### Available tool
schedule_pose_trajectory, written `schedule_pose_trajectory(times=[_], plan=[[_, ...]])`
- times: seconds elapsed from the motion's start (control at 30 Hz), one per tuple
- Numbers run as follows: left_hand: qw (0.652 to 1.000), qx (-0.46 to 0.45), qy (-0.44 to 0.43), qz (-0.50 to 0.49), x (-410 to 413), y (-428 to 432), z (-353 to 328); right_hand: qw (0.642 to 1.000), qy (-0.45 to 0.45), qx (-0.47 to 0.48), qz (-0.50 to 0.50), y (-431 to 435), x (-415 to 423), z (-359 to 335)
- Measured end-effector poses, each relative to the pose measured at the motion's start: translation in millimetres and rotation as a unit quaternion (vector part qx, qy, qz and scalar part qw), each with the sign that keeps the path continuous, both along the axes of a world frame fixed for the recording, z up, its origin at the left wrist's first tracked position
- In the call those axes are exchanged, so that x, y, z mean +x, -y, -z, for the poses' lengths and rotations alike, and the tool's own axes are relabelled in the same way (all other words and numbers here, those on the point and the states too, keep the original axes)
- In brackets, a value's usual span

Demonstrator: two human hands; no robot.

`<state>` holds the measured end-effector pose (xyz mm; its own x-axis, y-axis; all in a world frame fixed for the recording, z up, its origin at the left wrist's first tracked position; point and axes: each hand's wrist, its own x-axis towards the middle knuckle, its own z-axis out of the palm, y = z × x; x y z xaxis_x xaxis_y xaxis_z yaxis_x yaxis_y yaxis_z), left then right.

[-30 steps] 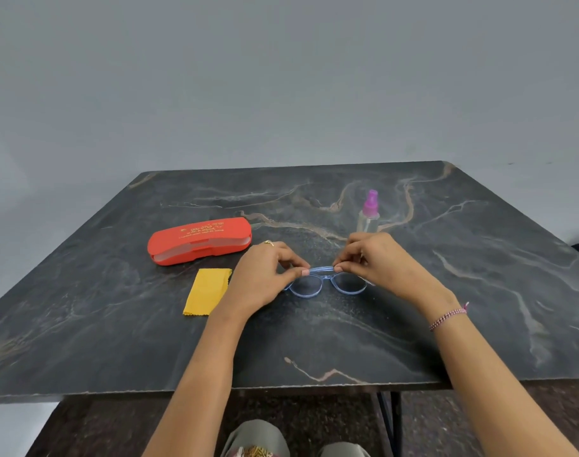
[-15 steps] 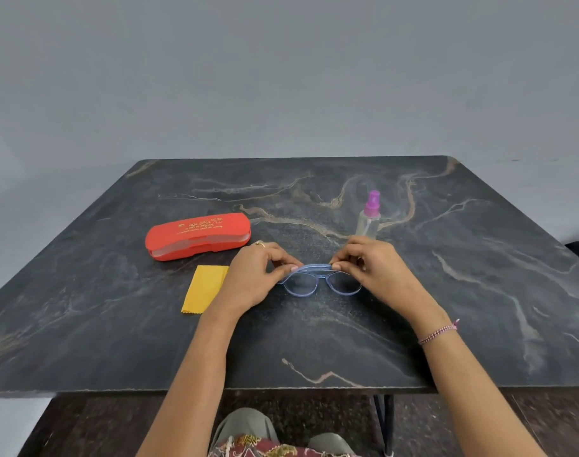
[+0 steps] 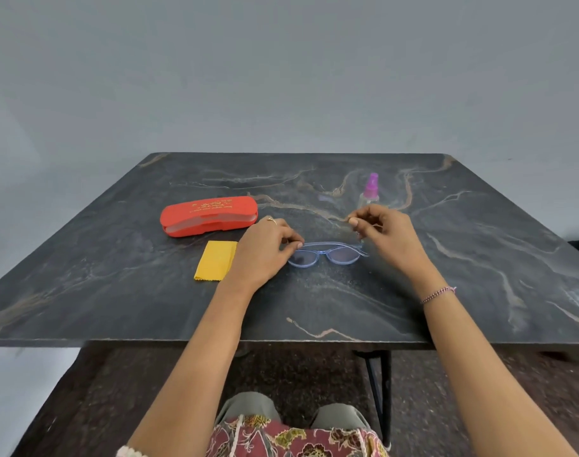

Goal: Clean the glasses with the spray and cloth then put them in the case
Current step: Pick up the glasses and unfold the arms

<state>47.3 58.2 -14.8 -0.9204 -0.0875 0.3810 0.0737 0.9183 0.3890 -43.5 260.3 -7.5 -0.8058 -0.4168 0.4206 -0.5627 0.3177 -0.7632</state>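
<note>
Pale blue glasses (image 3: 324,254) lie on the dark marble table (image 3: 314,308), lenses facing me. My left hand (image 3: 265,250) pinches their left end. My right hand (image 3: 385,234) is raised a little above the right end, fingers curled, thumb and forefinger pinched, apparently around a thin temple arm that is partly hidden under the hand. Left of my left hand a yellow cloth (image 3: 215,260) lies flat. The red case (image 3: 208,216) sits closed behind the cloth. A clear spray bottle with a pink top (image 3: 370,189) stands just behind my right hand.
The table's front edge runs close to my forearms, with my knees and a black table leg (image 3: 378,390) below it. A plain grey wall stands behind the table.
My right hand has lifted up and back from the right end of the frame. My left hand stays pinched on the left end. The glasses remain on the table.
</note>
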Motion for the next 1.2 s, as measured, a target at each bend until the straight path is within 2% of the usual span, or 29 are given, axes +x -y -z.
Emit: schedule_pose_trajectory(times=[0.13, 0.27, 0.43, 0.6, 0.83, 1.0, 1.2], plan=[[1.000, -0.025, -0.009, -0.015, 3.5, -2.1, -0.7, 0.996, 0.032, -0.076, 0.013, -6.8, 0.8, -1.7], [0.998, -0.052, -0.010, -0.020, 4.6, -4.8, -2.4, 0.995, 0.041, -0.085, 0.013, -7.2, 3.5, -0.7], [0.991, -0.113, -0.054, -0.042, 4.3, -6.2, -1.0, 0.995, 0.046, -0.086, 0.012, -5.6, 2.6, 0.5], [0.988, -0.096, -0.107, -0.064, 2.2, -9.1, 1.1, 0.994, 0.037, -0.099, 0.030, -6.7, 2.9, -1.4], [0.978, -0.002, -0.171, -0.119, 3.3, -7.8, 1.2, 0.995, 0.018, -0.096, 0.036, -6.3, 4.6, -1.7], [0.959, 0.142, -0.193, -0.151, 1.7, -2.6, -1.9, 0.994, 0.023, -0.094, 0.049, -6.9, 2.4, -0.6], [0.951, 0.185, -0.180, -0.168, 0.6, -1.6, -1.7, 0.995, 0.026, -0.079, 0.057, -4.7, 1.9, 1.3]])
